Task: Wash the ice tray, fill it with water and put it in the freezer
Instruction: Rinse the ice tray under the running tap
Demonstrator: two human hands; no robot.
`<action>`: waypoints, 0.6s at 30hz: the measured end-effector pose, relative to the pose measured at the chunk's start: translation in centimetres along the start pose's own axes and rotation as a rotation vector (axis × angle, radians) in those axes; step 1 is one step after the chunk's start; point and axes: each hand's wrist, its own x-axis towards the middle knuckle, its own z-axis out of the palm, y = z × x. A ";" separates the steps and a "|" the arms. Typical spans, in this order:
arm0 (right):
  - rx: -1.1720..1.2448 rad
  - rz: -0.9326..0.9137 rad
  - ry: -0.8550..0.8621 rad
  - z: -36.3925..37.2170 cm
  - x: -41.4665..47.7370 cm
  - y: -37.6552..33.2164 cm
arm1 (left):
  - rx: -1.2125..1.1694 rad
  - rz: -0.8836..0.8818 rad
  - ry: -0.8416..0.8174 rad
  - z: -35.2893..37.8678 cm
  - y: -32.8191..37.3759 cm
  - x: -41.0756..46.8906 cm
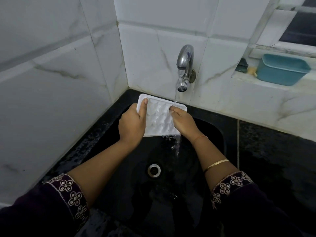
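Observation:
A white ice tray [159, 117] with several small cells is held tilted over the black sink [213, 132], its cells facing me. My left hand [132, 123] grips the tray's left edge, thumb laid across the top rim. My right hand [183, 121] holds the tray's right side, with fingertips on the cells where the stream lands. Water runs from the chrome tap [185, 65] onto the tray's upper right and pours off its lower edge into the sink.
The drain [154, 170] lies in the sink bottom below the tray. White marble-look tiled walls meet in a corner behind. A teal plastic tub [282, 69] sits on the window ledge at the right. Black wet counter [273, 159] flanks the sink.

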 end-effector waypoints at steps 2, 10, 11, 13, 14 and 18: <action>0.041 -0.011 -0.034 0.3 -0.2 0.0 | 0.005 0.009 0.006 -0.2 0.4 0.2; 0.041 -0.026 0.070 -0.3 -0.2 -0.1 | 0.010 0.016 -0.014 0.3 0.4 -0.4; 0.070 -0.022 0.062 -0.1 -0.2 -0.1 | -0.003 0.014 -0.010 0.4 0.6 -0.4; 0.112 -0.006 0.015 0.0 -0.3 0.1 | -0.020 -0.004 -0.002 0.4 0.8 -0.2; 0.097 0.000 -0.010 -0.2 -0.4 0.2 | -0.027 -0.024 -0.002 0.3 0.7 0.0; -0.014 0.025 0.031 -1.0 -0.2 0.2 | -0.082 -0.161 -0.042 0.7 0.4 -0.2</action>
